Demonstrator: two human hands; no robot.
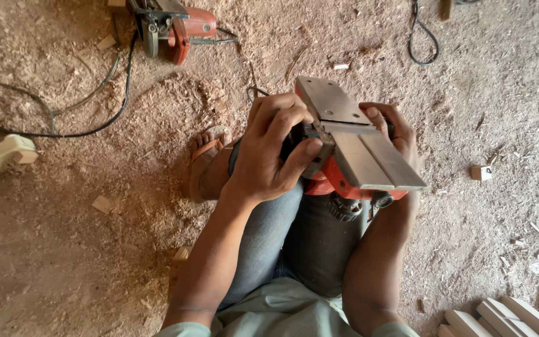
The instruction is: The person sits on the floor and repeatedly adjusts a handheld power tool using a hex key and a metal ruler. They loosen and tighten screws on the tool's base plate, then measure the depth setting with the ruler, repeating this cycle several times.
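Head view: planer [357, 156] flipped sole-up on the lap, left hand [269, 156] gripping its side by the blade slot, right hand [397, 134] clasping the far side. Sketchy: fingers could get cut if it's powered.

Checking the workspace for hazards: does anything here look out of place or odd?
The red electric planer is upside down on the person's lap, metal sole up, gripped by the left hand and right hand. Sawdust covers the floor, and black cables trail loose across it.
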